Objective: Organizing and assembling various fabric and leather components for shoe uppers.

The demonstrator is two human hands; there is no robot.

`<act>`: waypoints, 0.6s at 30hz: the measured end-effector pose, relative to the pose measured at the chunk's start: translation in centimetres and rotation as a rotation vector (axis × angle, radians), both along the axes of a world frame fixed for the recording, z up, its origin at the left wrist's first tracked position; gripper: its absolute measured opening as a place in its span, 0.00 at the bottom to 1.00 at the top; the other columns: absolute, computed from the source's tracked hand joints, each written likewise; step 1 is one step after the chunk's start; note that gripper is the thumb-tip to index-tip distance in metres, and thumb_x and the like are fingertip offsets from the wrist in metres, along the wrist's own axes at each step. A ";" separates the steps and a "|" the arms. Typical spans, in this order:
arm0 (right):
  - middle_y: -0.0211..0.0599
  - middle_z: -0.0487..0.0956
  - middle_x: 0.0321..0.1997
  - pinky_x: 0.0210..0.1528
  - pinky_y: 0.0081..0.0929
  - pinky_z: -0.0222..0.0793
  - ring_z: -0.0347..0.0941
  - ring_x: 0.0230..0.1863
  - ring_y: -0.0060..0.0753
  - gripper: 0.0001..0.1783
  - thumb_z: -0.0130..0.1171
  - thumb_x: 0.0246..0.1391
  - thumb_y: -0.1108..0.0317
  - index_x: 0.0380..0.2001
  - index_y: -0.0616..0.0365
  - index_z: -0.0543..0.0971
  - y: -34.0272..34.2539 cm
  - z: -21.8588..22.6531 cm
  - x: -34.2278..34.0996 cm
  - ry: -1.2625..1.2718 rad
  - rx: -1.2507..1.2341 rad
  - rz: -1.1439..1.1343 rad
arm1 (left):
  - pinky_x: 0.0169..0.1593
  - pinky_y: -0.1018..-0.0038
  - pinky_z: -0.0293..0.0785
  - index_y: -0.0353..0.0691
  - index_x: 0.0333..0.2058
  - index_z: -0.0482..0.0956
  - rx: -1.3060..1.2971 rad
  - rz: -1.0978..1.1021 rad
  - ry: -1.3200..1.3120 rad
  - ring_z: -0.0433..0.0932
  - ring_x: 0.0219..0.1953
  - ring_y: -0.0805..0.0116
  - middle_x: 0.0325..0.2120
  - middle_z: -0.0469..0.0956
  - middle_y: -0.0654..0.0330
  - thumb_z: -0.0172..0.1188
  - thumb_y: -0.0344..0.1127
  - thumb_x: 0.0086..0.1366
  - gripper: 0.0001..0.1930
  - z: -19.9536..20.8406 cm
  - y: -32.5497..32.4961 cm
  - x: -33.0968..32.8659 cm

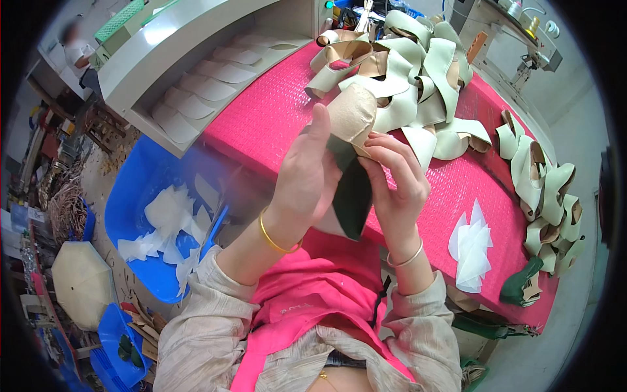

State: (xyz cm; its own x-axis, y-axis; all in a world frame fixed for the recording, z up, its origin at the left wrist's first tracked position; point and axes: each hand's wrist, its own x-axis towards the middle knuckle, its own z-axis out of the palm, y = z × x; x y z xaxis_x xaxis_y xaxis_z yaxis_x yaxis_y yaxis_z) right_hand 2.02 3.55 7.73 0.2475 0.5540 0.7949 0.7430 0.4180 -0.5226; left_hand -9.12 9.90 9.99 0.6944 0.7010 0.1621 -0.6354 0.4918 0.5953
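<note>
Green-and-beige shoe upper (353, 119) is held above the near edge of the pink table (261, 124). Left hand (305, 171) grips its side, apparently steadying it; right hand (401, 171) pinches its rim, presumably for edge control.

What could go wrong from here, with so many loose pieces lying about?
The right grip pinches the edge of the beige-and-dark-green piece; an uneven pinch might crease it. The pale green shoe parts overlap in a loose heap, so a bump could perhaps slide some. The white sheets lie loose on the pink table near the right sleeve, which might brush them askew.
</note>
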 end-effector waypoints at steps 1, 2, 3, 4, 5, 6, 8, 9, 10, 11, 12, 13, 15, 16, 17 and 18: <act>0.34 0.75 0.29 0.50 0.27 0.61 0.72 0.32 0.30 0.08 0.59 0.40 0.77 0.28 0.64 0.73 0.2 0.0 0.8 -0.093 -0.008 0.035 | 0.52 0.73 0.61 0.32 0.47 0.64 0.233 0.048 0.218 0.67 0.47 0.68 0.43 0.69 0.56 0.37 0.50 0.65 0.25 -0.6 0.4 -0.6; 0.34 0.74 0.23 0.40 0.23 0.66 0.72 0.29 0.27 0.05 0.56 0.44 0.74 0.27 0.61 0.73 -0.1 0.6 1.7 0.180 -0.222 0.167 | 0.54 0.70 0.59 0.31 0.49 0.63 0.466 0.097 0.435 0.66 0.50 0.65 0.46 0.68 0.54 0.37 0.50 0.64 0.26 -0.9 0.7 -1.3; 0.31 0.74 0.23 0.34 0.16 0.66 0.70 0.24 0.19 0.03 0.55 0.47 0.72 0.25 0.60 0.73 -0.3 0.7 3.6 0.799 -0.319 0.486 | 0.54 0.70 0.59 0.31 0.49 0.63 0.465 0.088 0.430 0.66 0.50 0.65 0.46 0.68 0.54 0.37 0.50 0.64 0.26 -0.3 0.1 -1.6; 0.28 0.74 0.23 0.28 0.14 0.66 0.68 0.22 0.17 0.03 0.54 0.49 0.71 0.26 0.59 0.73 0.4 -0.4 6.6 1.002 -0.269 0.621 | 0.54 0.70 0.59 0.30 0.48 0.63 0.487 -0.036 0.391 0.67 0.50 0.65 0.46 0.69 0.54 0.37 0.49 0.65 0.25 0.6 -1.0 -2.1; 0.30 0.75 0.24 0.27 0.15 0.68 0.71 0.25 0.19 0.04 0.54 0.50 0.70 0.27 0.59 0.73 0.9 -1.9 10.0 1.273 -0.308 0.671 | 0.54 0.70 0.59 0.30 0.48 0.64 0.509 -0.132 0.357 0.67 0.49 0.65 0.45 0.70 0.54 0.36 0.47 0.65 0.25 1.1 -1.5 -3.0; 0.30 0.75 0.25 0.28 0.15 0.69 0.71 0.26 0.20 0.05 0.53 0.50 0.69 0.28 0.58 0.73 -0.1 -1.7 9.6 1.310 -0.293 0.685 | 0.54 0.68 0.59 0.30 0.47 0.65 0.029 -0.144 0.416 0.68 0.49 0.64 0.45 0.70 0.53 0.36 0.46 0.66 0.23 0.7 -0.9 -3.5; 0.31 0.76 0.28 0.30 0.17 0.70 0.72 0.28 0.21 0.06 0.53 0.51 0.67 0.29 0.58 0.72 -1.0 -2.4 8.8 1.387 -0.223 0.694 | 0.49 0.70 0.63 0.33 0.44 0.69 -0.320 -0.295 0.097 0.71 0.44 0.68 0.40 0.73 0.56 0.40 0.47 0.64 0.22 0.6 0.2 -3.3; 0.32 0.76 0.29 0.31 0.17 0.70 0.73 0.29 0.22 0.07 0.53 0.51 0.66 0.30 0.58 0.72 -0.6 -3.0 8.1 1.429 -0.170 0.697 | 0.44 0.74 0.67 0.35 0.43 0.70 -0.305 -0.254 0.110 0.73 0.39 0.72 0.37 0.74 0.59 0.43 0.47 0.63 0.21 1.3 -0.1 -2.7; 0.32 0.76 0.32 0.32 0.18 0.70 0.73 0.30 0.23 0.11 0.55 0.50 0.64 0.33 0.59 0.72 -0.6 -3.1 7.4 1.388 -0.145 0.674 | 0.44 0.74 0.67 0.35 0.43 0.70 -0.306 -0.254 0.111 0.73 0.39 0.72 0.37 0.74 0.59 0.43 0.47 0.63 0.21 1.3 0.3 -2.3; 0.32 0.76 0.32 0.32 0.18 0.70 0.73 0.30 0.23 0.11 0.55 0.50 0.64 0.33 0.59 0.72 -0.7 -2.5 7.2 1.389 -0.144 0.672 | 0.44 0.75 0.67 0.35 0.43 0.70 -0.119 -0.225 0.081 0.72 0.40 0.72 0.37 0.74 0.59 0.44 0.45 0.63 0.19 1.3 0.7 -1.8; 0.36 0.75 0.36 0.36 0.20 0.70 0.73 0.34 0.27 0.15 0.52 0.52 0.60 0.35 0.60 0.71 -1.1 -1.4 7.1 1.438 -0.222 0.781 | 0.44 0.76 0.66 0.34 0.43 0.70 0.064 -0.195 0.052 0.71 0.40 0.72 0.38 0.74 0.60 0.45 0.42 0.63 0.18 1.1 0.8 -1.5; 0.39 0.74 0.40 0.41 0.22 0.70 0.73 0.39 0.30 0.18 0.49 0.53 0.56 0.38 0.61 0.69 -1.4 -0.1 6.7 1.487 -0.302 0.894 | 0.44 0.76 0.66 0.34 0.43 0.70 0.059 -0.195 0.056 0.71 0.40 0.72 0.38 0.74 0.60 0.45 0.42 0.63 0.18 1.2 0.8 -2.0; 0.36 0.74 0.38 0.39 0.20 0.70 0.73 0.36 0.28 0.18 0.52 0.52 0.57 0.38 0.62 0.70 -1.2 2.0 6.4 1.408 -0.424 0.773 | 0.45 0.77 0.64 0.32 0.44 0.69 0.701 -0.267 0.364 0.70 0.40 0.73 0.37 0.73 0.61 0.49 0.35 0.61 0.15 1.4 1.0 -3.2; 0.34 0.75 0.32 0.35 0.17 0.69 0.73 0.31 0.24 0.15 0.55 0.49 0.60 0.35 0.61 0.72 -1.2 2.1 7.2 1.266 -0.488 0.715 | 0.46 0.76 0.63 0.31 0.44 0.68 0.763 -0.234 0.301 0.69 0.40 0.72 0.36 0.72 0.59 0.52 0.28 0.58 0.15 0.5 0.6 -3.5; 0.31 0.76 0.27 0.31 0.13 0.68 0.72 0.26 0.20 0.12 0.58 0.47 0.63 0.31 0.60 0.74 -1.2 2.4 8.2 1.124 -0.550 0.656 | 0.48 0.74 0.62 0.31 0.43 0.68 1.156 -0.112 0.283 0.69 0.41 0.68 0.38 0.72 0.58 0.54 0.28 0.56 0.15 -0.7 0.9 -3.9; 0.26 0.73 0.20 0.25 0.10 0.62 0.68 0.22 0.14 0.09 0.59 0.46 0.65 0.24 0.60 0.75 -1.2 3.2 8.9 0.958 -0.636 0.644 | 0.48 0.73 0.62 0.31 0.41 0.70 1.152 -0.144 0.341 0.69 0.43 0.67 0.39 0.72 0.58 0.55 0.29 0.55 0.14 -2.5 0.8 -5.0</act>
